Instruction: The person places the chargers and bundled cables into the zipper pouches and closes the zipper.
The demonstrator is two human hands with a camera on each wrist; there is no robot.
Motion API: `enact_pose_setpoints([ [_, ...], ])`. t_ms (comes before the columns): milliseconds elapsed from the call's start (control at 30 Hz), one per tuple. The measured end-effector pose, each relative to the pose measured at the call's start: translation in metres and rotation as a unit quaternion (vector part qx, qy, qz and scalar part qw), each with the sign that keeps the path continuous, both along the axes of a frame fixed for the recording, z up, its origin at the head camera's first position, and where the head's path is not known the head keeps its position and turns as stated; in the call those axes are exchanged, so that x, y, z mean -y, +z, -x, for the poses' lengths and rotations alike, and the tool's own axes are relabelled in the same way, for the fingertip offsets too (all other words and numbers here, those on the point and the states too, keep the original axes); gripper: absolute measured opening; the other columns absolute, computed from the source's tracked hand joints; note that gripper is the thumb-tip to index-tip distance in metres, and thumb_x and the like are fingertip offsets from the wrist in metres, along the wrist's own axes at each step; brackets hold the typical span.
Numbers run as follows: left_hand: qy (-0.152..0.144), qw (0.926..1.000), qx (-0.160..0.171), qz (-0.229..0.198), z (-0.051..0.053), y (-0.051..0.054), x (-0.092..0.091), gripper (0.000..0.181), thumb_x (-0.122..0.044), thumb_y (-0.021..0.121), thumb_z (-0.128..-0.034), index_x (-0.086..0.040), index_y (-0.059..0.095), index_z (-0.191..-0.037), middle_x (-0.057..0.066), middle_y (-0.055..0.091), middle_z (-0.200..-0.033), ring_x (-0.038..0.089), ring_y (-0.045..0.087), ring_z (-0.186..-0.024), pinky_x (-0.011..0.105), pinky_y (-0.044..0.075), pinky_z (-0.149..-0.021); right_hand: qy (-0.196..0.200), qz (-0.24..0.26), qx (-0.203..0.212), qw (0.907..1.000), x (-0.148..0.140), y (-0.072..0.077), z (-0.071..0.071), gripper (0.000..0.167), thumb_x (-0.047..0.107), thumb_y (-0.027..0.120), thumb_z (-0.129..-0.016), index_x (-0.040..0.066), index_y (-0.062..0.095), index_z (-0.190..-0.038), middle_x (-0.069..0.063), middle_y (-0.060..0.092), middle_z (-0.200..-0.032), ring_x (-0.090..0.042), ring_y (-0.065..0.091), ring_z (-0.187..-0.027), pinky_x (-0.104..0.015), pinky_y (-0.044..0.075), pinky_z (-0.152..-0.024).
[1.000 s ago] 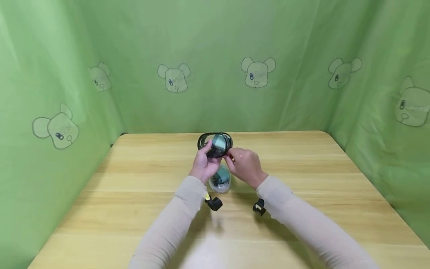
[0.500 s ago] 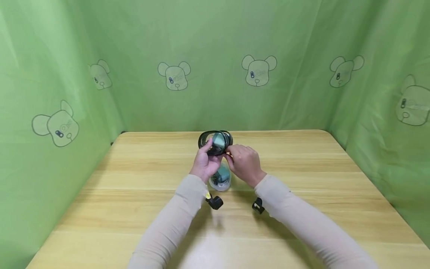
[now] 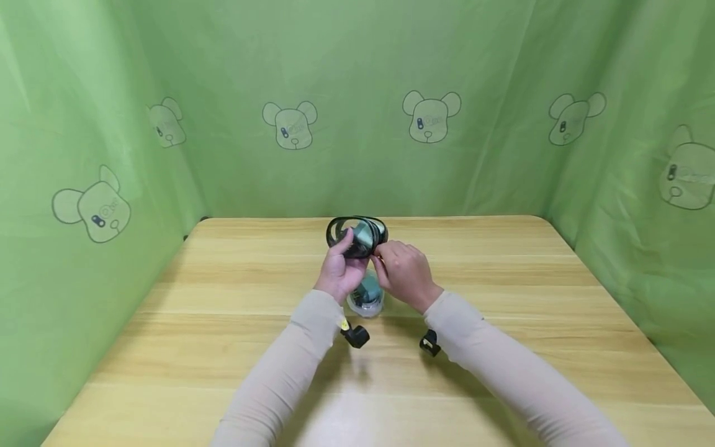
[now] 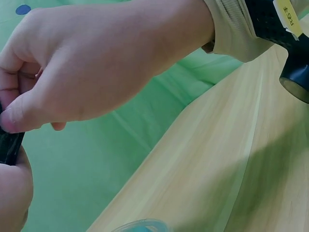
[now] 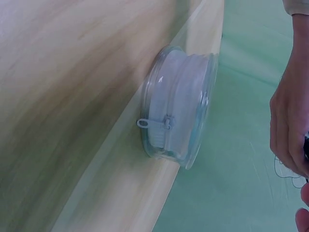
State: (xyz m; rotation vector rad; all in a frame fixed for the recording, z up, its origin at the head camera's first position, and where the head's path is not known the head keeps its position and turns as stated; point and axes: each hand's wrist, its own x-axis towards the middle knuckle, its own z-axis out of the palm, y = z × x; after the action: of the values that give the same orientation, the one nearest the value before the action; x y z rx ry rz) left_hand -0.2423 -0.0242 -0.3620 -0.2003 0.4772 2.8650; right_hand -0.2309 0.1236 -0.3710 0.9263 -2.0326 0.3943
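My left hand (image 3: 341, 273) holds up a round, see-through pouch with black rims (image 3: 335, 234) and a teal insert, its thumb over the near face. At the pouch's lower right edge, the right hand (image 3: 409, 273) pinches with thumb and bent fingers; the exact part pinched is hidden. In the left wrist view, the right hand (image 4: 101, 63) grips a black band (image 4: 8, 147) just above part of the left hand (image 4: 12, 198). A second round pouch (image 3: 367, 297), clear with whitish sides, lies beneath the hands. The right wrist view shows its zipper pull (image 5: 155, 123).
The wood-grain table (image 3: 223, 347) extends around the hands. A green curtain (image 3: 357, 167) with bear-head prints encloses its back and sides. Black camera mounts (image 3: 355, 335) hang below both wrists.
The black-rimmed pouch tilts slightly and its rims stand a little further apart at the left. Both hands keep nearly the same place and hold.
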Motion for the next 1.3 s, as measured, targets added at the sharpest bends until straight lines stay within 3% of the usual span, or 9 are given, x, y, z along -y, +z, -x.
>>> enact_pose_setpoints([
  [133, -0.017, 0.9991, -0.038, 0.002, -0.0004, 0.0022, -0.0025, 0.031, -0.010, 0.061, -0.0926, 0.004, 0.050, -0.118, 0.015, 0.052, -0.125, 0.023, 0.054, -0.111, 0.029, 0.041, -0.104, 0.005, 0.003, -0.005, 1.0000, 0.0017, 0.0018, -0.0005, 0.009, 0.006, 0.066, -0.083, 0.002, 0.058, -0.082, -0.007, 0.058, -0.069, -0.020, 0.053, -0.056, -0.033, 0.047, -0.047],
  [333, -0.019, 0.9989, -0.042, 0.006, -0.0015, 0.0034, -0.0033, 0.048, -0.011, 0.075, -0.0746, 0.004, 0.051, -0.113, 0.014, 0.056, -0.115, 0.021, 0.058, -0.102, 0.029, 0.042, -0.101, 0.012, -0.001, -0.009, 0.9999, 0.0035, 0.0032, -0.0008, 0.011, 0.006, 0.068, -0.082, 0.002, 0.057, -0.081, -0.007, 0.058, -0.069, -0.021, 0.054, -0.057, -0.033, 0.048, -0.047],
  [400, -0.020, 0.9990, -0.041, 0.005, -0.0016, 0.0032, -0.0031, 0.049, -0.010, 0.076, -0.0730, 0.004, 0.051, -0.112, 0.014, 0.057, -0.113, 0.020, 0.059, -0.099, 0.028, 0.044, -0.098, 0.014, -0.002, -0.007, 0.9999, 0.0039, 0.0034, -0.0008, 0.011, 0.005, 0.067, -0.082, 0.002, 0.057, -0.081, -0.007, 0.058, -0.069, -0.022, 0.055, -0.058, -0.034, 0.048, -0.048],
  [533, -0.019, 0.9991, -0.037, 0.008, -0.0008, 0.0029, -0.0031, 0.032, -0.006, 0.071, -0.0839, 0.004, 0.052, -0.108, 0.011, 0.058, -0.108, 0.018, 0.060, -0.093, 0.025, 0.048, -0.090, 0.025, -0.005, -0.002, 0.9997, 0.0042, 0.0028, -0.0002, 0.009, 0.004, 0.066, -0.083, 0.001, 0.057, -0.081, -0.008, 0.058, -0.070, -0.023, 0.056, -0.061, -0.035, 0.050, -0.052],
  [700, -0.012, 0.9992, -0.034, 0.017, 0.0003, 0.0025, -0.0034, 0.008, -0.002, 0.052, -0.0977, 0.001, 0.052, -0.105, 0.009, 0.057, -0.106, 0.016, 0.060, -0.090, 0.023, 0.050, -0.085, 0.038, -0.011, -0.001, 0.9992, 0.0039, 0.0021, -0.0007, 0.007, 0.004, 0.064, -0.083, 0.001, 0.058, -0.082, -0.008, 0.060, -0.072, -0.023, 0.057, -0.062, -0.035, 0.051, -0.054],
  [1300, -0.007, 0.9995, -0.018, 0.023, -0.0002, 0.0032, -0.0035, 0.013, -0.001, 0.049, -0.0989, 0.002, 0.048, -0.111, 0.010, 0.050, -0.117, 0.017, 0.056, -0.100, 0.023, 0.049, -0.090, 0.038, -0.029, 0.010, 0.9988, 0.0003, 0.0008, -0.0022, 0.011, 0.005, 0.068, -0.084, 0.001, 0.058, -0.086, -0.007, 0.062, -0.073, -0.019, 0.058, -0.060, -0.032, 0.049, -0.053],
])
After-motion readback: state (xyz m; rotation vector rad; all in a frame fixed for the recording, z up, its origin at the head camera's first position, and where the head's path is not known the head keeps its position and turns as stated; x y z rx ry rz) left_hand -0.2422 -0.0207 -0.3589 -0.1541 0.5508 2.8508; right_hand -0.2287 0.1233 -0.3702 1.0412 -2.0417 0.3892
